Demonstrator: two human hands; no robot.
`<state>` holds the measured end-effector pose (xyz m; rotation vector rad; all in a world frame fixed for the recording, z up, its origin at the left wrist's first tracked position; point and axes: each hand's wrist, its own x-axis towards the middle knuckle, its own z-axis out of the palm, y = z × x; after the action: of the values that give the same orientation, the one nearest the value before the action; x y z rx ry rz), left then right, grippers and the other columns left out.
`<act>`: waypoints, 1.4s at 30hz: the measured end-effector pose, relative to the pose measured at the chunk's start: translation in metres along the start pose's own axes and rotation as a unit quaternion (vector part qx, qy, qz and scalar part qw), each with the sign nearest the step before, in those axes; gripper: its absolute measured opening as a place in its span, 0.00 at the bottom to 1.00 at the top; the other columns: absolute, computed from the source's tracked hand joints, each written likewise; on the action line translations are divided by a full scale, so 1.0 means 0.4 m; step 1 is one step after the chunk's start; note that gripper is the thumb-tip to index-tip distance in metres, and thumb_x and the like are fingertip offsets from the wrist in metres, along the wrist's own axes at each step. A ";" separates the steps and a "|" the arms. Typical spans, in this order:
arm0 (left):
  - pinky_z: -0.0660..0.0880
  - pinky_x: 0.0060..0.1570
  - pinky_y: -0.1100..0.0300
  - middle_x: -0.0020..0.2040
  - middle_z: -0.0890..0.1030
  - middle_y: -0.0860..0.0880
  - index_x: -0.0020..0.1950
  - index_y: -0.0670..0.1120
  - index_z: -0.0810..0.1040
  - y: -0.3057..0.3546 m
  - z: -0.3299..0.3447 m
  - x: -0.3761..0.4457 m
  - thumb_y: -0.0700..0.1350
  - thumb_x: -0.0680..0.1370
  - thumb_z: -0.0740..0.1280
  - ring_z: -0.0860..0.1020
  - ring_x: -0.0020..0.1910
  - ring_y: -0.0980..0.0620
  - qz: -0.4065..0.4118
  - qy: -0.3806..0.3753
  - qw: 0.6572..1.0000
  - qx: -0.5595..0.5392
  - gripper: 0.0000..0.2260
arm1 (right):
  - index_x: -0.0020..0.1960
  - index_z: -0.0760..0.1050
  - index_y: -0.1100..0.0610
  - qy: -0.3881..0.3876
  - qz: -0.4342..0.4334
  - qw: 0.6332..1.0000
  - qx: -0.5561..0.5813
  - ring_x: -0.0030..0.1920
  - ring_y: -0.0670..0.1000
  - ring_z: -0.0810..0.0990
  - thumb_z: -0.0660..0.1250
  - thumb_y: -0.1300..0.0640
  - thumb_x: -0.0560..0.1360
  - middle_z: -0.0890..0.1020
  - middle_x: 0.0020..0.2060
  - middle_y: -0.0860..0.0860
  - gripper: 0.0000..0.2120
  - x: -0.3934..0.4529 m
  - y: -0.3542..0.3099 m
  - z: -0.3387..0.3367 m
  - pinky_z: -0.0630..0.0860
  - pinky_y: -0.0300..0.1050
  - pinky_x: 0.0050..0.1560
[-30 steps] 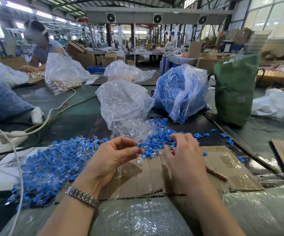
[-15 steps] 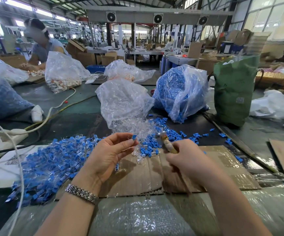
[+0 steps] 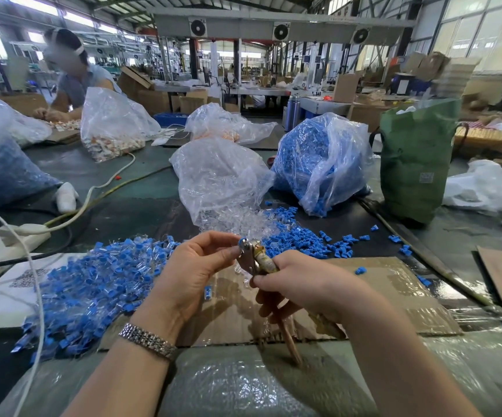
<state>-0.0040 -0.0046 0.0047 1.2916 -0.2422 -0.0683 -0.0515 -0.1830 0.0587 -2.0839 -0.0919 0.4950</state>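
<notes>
My right hand (image 3: 300, 284) has lifted the worn metal hand pliers with the taped brown handles (image 3: 254, 255) off the flat brown cardboard sheet (image 3: 379, 284). Its fingers now curl round the handles. My left hand (image 3: 195, 275) pinches a small blue plastic cap (image 3: 241, 240) between thumb and fingertips, and it has come right up to the plier head, touching it. I judge the piece is seated and ready for the squeeze. The heap of finished blue-and-clear pieces (image 3: 93, 287) lies near left.
</notes>
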 end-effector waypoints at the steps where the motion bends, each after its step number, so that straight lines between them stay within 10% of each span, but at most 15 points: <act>1: 0.79 0.49 0.62 0.50 0.87 0.44 0.48 0.48 0.88 0.000 0.000 0.000 0.49 0.61 0.80 0.85 0.51 0.51 0.004 -0.001 1.000 0.008 0.17 | 0.48 0.75 0.61 0.001 0.000 1.000 0.002 0.36 0.52 0.83 0.63 0.58 0.83 0.80 0.36 0.54 0.08 0.001 0.002 0.001 0.83 0.60 0.52; 16: 0.78 0.47 0.69 0.47 0.87 0.50 0.50 0.49 0.85 -0.002 0.003 -0.007 0.40 0.74 0.75 0.84 0.48 0.57 0.049 0.050 0.984 0.166 0.08 | 0.48 0.78 0.63 0.062 0.032 0.997 0.014 0.32 0.53 0.82 0.63 0.40 0.81 0.80 0.32 0.52 0.24 0.007 0.030 -0.005 0.83 0.53 0.43; 20: 0.74 0.50 0.58 0.49 0.79 0.51 0.50 0.50 0.82 -0.016 -0.031 0.002 0.39 0.77 0.71 0.78 0.50 0.52 0.088 0.247 0.839 0.477 0.07 | 0.39 0.71 0.53 0.203 0.066 0.964 -0.160 0.35 0.51 0.77 0.65 0.41 0.80 0.78 0.34 0.49 0.18 0.013 0.065 -0.074 0.71 0.45 0.32; 23: 0.65 0.59 0.48 0.50 0.71 0.52 0.51 0.52 0.81 -0.029 -0.032 0.006 0.40 0.76 0.70 0.68 0.54 0.53 0.120 0.258 0.761 0.583 0.08 | 0.42 0.70 0.53 0.255 0.126 0.913 -0.294 0.45 0.55 0.78 0.64 0.39 0.79 0.77 0.45 0.53 0.18 0.024 0.108 -0.095 0.73 0.47 0.42; 29: 0.59 0.68 0.52 0.55 0.74 0.61 0.60 0.60 0.78 -0.068 0.010 0.016 0.55 0.81 0.65 0.72 0.59 0.59 0.097 0.067 0.762 0.636 0.08 | 0.65 0.71 0.55 0.291 0.182 0.861 -0.374 0.62 0.58 0.73 0.63 0.35 0.78 0.72 0.63 0.56 0.26 0.046 0.160 -0.069 0.71 0.57 0.60; 42: 0.61 0.67 0.55 0.46 0.79 0.62 0.51 0.59 0.77 -0.067 0.016 0.015 0.51 0.80 0.69 0.75 0.48 0.62 0.113 0.064 0.771 0.624 0.03 | 0.61 0.77 0.44 0.244 -0.049 0.842 -0.478 0.62 0.52 0.67 0.60 0.63 0.79 0.77 0.57 0.46 0.18 0.137 0.111 -0.021 0.59 0.57 0.60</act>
<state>0.0028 -0.0193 -0.0186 2.5789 -0.3377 0.4729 -0.0039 -0.1994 0.0086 -3.1004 -0.1662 -0.2453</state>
